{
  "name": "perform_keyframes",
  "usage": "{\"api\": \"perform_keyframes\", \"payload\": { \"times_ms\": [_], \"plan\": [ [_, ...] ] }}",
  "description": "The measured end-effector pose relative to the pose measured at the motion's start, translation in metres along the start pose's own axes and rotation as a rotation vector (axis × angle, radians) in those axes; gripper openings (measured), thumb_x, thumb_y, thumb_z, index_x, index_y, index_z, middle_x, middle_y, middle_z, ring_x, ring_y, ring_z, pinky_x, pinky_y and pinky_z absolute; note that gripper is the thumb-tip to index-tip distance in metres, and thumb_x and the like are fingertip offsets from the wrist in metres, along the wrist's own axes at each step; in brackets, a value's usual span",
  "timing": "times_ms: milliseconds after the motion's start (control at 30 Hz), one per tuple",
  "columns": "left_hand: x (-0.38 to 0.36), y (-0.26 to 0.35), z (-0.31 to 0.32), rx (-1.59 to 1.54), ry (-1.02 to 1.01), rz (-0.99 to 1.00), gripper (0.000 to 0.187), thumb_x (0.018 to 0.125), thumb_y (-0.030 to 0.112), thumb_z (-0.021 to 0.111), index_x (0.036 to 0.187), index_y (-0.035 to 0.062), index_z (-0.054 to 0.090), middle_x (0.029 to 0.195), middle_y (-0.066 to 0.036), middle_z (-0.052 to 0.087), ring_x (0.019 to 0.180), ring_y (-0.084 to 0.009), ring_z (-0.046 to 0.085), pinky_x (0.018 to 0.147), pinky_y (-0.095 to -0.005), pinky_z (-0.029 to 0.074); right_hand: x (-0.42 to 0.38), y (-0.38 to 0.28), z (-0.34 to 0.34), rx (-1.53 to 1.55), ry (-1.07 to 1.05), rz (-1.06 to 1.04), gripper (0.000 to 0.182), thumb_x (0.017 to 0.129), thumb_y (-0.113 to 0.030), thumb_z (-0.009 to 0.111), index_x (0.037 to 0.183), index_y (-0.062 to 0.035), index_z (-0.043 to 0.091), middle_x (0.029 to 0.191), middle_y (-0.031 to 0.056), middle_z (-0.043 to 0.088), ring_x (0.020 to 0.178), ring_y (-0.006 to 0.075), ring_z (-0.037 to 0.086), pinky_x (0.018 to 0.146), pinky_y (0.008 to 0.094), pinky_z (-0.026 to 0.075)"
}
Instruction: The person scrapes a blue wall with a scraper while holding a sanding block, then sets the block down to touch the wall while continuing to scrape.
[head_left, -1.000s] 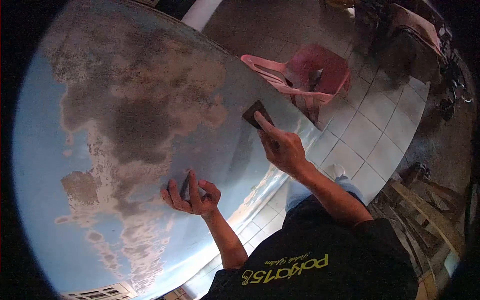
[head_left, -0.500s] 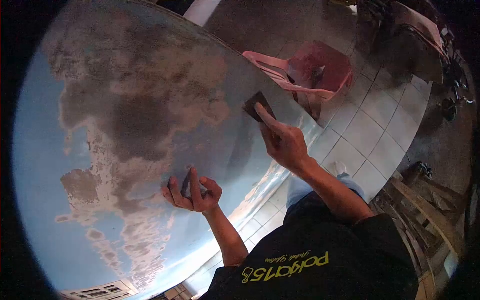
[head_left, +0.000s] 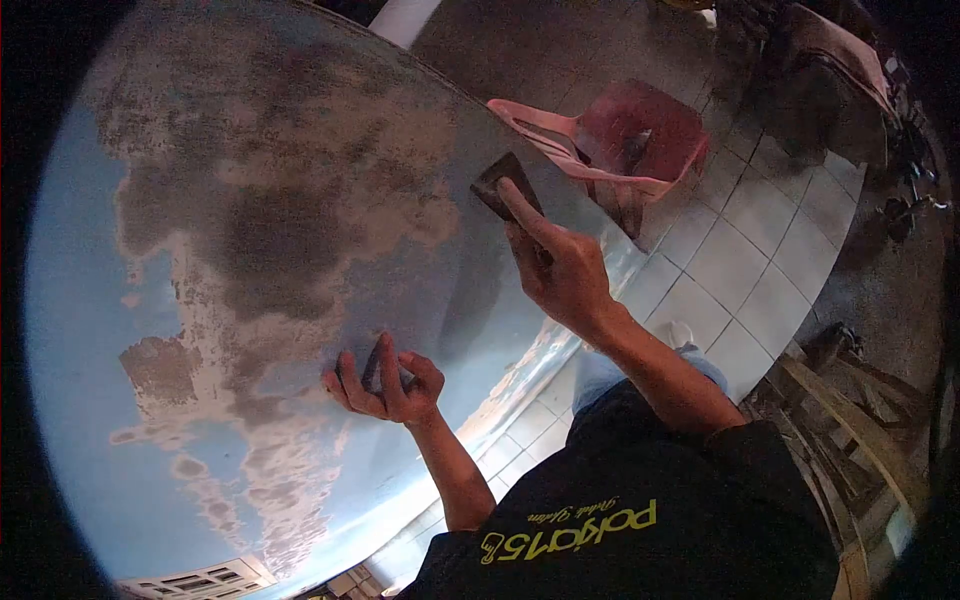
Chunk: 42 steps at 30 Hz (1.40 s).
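Note:
A large, smoothly curved surface (head_left: 400,290) fills the left and centre, blue with blotchy grey, brown and pinkish patches. My right hand (head_left: 565,265) grips a thin, dark, square spreader (head_left: 503,188), the index finger stretched along its face. The spreader is over the surface near its right edge; whether it touches is hard to tell. Lower down, my left hand (head_left: 392,388) is raised in front of the surface with curled fingers. Something dark shows between the fingers and thumb, too shaded to name.
Beyond the surface's edge stands a red plastic chair (head_left: 640,135) on pale floor tiles (head_left: 735,255). Wooden pieces (head_left: 850,425) lie at the lower right. Dark clutter (head_left: 900,215) lines the far right.
My right hand has shifted slightly up and to the left with the spreader. My left hand has hardly moved.

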<state>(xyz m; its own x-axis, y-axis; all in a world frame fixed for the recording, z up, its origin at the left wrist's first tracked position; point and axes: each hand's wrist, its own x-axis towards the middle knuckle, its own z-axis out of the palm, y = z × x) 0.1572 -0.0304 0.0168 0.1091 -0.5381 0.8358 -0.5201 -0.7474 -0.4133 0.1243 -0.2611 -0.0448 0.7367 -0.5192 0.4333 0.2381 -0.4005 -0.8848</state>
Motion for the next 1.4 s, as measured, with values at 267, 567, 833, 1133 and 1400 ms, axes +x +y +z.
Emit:
{"api": "perform_keyframes", "payload": {
  "times_ms": [267, 567, 833, 1133, 1400],
  "plan": [
    [-0.001, -0.002, 0.002, -0.022, 0.011, 0.000, 0.022, 0.083, 0.023, 0.057, 0.090, 0.0097, 0.073, 0.129, -0.016, 0.049, 0.134, -0.0336, 0.031, 0.108, -0.0564, 0.026, -0.010, 0.007, -0.002, 0.035, 0.014, -0.040, 0.058, 0.091, -0.016, 0.059, 0.144, -0.0231, 0.037, 0.060, 0.0114, 0.060, 0.045, 0.0214, 0.057, 0.043, 0.0356, 0.044],
    [0.000, -0.001, 0.003, -0.025, 0.032, 0.007, 0.022, 0.083, 0.022, 0.057, 0.094, 0.0107, 0.073, 0.130, -0.015, 0.049, 0.134, -0.0333, 0.032, 0.108, -0.0558, 0.025, -0.003, 0.006, 0.000, 0.038, 0.048, -0.080, 0.057, 0.093, -0.016, 0.058, 0.145, -0.0229, 0.036, 0.060, 0.0116, 0.059, 0.044, 0.0197, 0.055, 0.042, 0.0349, 0.042],
    [0.000, -0.001, 0.003, -0.032, 0.032, 0.004, 0.023, 0.082, 0.022, 0.057, 0.095, 0.0110, 0.073, 0.130, -0.016, 0.049, 0.133, -0.0343, 0.033, 0.108, -0.0559, 0.026, 0.005, -0.005, -0.011, 0.036, 0.020, -0.024, 0.057, 0.092, -0.016, 0.058, 0.144, -0.0224, 0.037, 0.062, 0.0135, 0.061, 0.049, 0.0259, 0.059, 0.045, 0.0391, 0.044],
    [0.000, -0.002, 0.001, 0.013, 0.013, 0.002, 0.023, 0.081, 0.022, 0.058, 0.094, 0.0112, 0.073, 0.128, -0.016, 0.050, 0.132, -0.0340, 0.034, 0.108, -0.0560, 0.026, 0.013, -0.011, -0.014, -0.011, 0.082, -0.102, 0.059, 0.091, -0.017, 0.059, 0.145, -0.0227, 0.035, 0.065, 0.0140, 0.062, 0.050, 0.0276, 0.060, 0.046, 0.0400, 0.045],
    [0.000, -0.001, 0.000, 0.004, 0.008, 0.003, 0.023, 0.081, 0.021, 0.057, 0.094, 0.0107, 0.073, 0.127, -0.016, 0.051, 0.132, -0.0341, 0.034, 0.108, -0.0555, 0.026, 0.028, -0.016, -0.011, 0.044, 0.097, -0.133, 0.058, 0.093, -0.015, 0.057, 0.145, -0.0226, 0.034, 0.063, 0.0131, 0.061, 0.048, 0.0244, 0.060, 0.044, 0.0372, 0.045]
  ]
}}
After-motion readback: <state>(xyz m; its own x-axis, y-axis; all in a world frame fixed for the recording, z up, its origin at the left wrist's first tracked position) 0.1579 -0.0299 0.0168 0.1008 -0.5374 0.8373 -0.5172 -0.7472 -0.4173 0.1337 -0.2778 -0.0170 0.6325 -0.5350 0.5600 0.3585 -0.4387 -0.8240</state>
